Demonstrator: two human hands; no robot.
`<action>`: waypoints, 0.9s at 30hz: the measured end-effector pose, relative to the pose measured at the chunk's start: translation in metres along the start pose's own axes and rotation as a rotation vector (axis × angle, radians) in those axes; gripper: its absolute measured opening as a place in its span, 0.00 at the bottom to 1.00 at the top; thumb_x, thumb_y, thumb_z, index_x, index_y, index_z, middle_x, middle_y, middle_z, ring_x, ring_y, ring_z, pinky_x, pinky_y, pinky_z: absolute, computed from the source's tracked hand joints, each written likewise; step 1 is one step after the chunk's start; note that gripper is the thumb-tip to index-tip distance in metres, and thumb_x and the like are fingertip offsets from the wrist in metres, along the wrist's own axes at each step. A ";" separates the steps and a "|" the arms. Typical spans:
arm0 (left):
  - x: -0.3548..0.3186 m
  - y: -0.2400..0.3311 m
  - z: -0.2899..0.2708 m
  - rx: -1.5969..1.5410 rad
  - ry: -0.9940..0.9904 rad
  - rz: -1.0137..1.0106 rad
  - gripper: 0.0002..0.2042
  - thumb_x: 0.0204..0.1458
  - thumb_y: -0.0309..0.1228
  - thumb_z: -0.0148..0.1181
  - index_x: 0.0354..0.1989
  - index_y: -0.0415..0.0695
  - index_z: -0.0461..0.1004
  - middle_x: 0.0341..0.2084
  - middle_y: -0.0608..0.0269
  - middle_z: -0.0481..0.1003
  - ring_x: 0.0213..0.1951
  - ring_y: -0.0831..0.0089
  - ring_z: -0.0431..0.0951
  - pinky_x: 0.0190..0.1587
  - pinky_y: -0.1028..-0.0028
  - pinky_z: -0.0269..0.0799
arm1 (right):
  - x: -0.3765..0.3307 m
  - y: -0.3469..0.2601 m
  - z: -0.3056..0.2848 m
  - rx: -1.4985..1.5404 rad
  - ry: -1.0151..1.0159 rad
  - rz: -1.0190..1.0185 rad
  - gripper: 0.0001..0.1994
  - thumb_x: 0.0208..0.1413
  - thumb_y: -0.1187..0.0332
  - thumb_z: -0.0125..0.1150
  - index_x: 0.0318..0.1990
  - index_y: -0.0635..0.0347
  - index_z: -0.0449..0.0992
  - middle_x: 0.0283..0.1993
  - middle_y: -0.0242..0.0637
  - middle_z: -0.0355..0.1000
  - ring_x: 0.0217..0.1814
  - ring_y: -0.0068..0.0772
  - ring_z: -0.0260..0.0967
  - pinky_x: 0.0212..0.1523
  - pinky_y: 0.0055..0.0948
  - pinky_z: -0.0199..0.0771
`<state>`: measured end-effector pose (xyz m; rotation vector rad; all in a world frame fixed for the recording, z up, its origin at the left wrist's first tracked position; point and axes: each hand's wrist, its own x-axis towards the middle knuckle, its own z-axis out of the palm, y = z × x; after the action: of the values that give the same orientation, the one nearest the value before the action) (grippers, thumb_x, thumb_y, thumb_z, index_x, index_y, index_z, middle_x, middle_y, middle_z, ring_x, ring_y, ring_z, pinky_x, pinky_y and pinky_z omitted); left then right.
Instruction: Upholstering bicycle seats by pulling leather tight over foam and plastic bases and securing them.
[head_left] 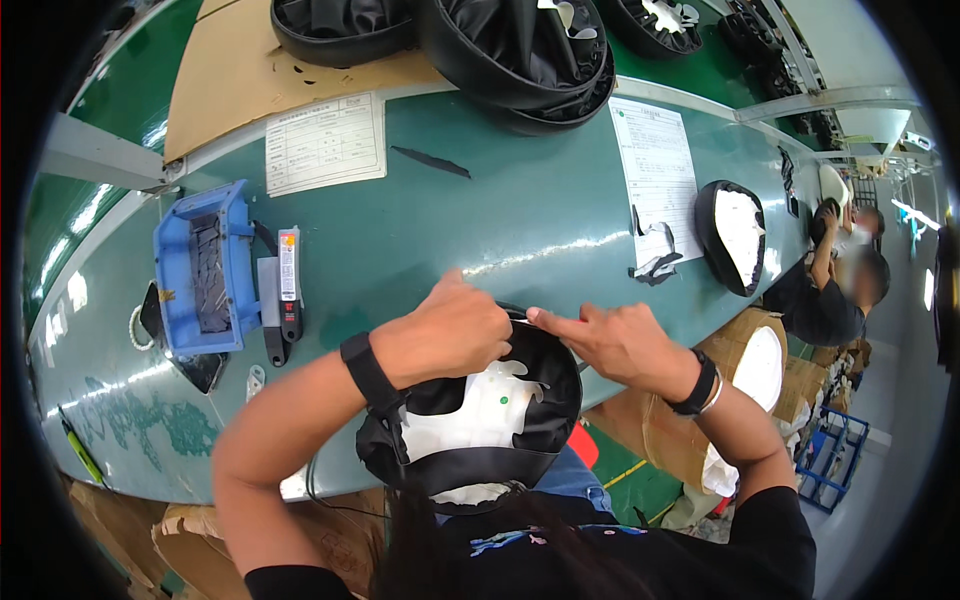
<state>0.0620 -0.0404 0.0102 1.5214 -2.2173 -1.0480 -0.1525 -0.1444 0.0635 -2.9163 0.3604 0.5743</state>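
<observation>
On my lap, against the table edge, rests a rounded part with a black leather-like cover (555,375) wrapped over a white shell (475,415). At its far rim my left hand (455,330) is closed, fingers curled on the black edge. My right hand (620,345) is closed at the same rim, thumb and forefinger close to the left fingers. A thin pale sliver shows between the two hands. What my right fingers hold is too small to make out. Both wrists wear black bands.
Left on the green table (420,230) are a blue bin (240,290) of dark strips and a cutter knife (289,285). Several black covered parts (510,60) stand at the back. Paper sheets (325,145) and black scraps (655,255) lie about. Co-workers (840,290) sit far right.
</observation>
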 end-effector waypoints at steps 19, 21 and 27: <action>-0.050 -0.012 -0.002 -1.068 0.893 -0.185 0.15 0.49 0.29 0.56 0.13 0.37 0.66 0.21 0.57 0.76 0.34 0.68 0.76 0.60 0.54 0.59 | -0.043 0.002 0.004 0.138 -0.066 0.156 0.37 0.50 0.74 0.54 0.70 0.38 0.53 0.24 0.42 0.62 0.15 0.38 0.62 0.14 0.37 0.62; -0.052 -0.014 -0.004 -1.089 1.054 -0.146 0.16 0.48 0.29 0.55 0.10 0.40 0.63 0.20 0.55 0.75 0.34 0.66 0.76 0.63 0.47 0.55 | -0.055 -0.015 0.011 0.113 -0.067 0.216 0.36 0.51 0.74 0.55 0.69 0.41 0.54 0.24 0.42 0.62 0.15 0.40 0.62 0.14 0.38 0.62; -0.069 -0.023 -0.011 -1.863 1.232 0.656 0.11 0.60 0.29 0.46 0.24 0.44 0.61 0.28 0.63 0.60 0.29 0.74 0.60 0.52 0.70 0.68 | -0.070 -0.049 0.018 0.182 -0.081 0.503 0.31 0.54 0.67 0.60 0.67 0.50 0.58 0.24 0.38 0.64 0.17 0.40 0.63 0.15 0.37 0.63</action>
<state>0.1140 0.0117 0.0147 0.1890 -0.2282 -0.8602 -0.2087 -0.0800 0.0786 -2.6135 1.0870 0.6761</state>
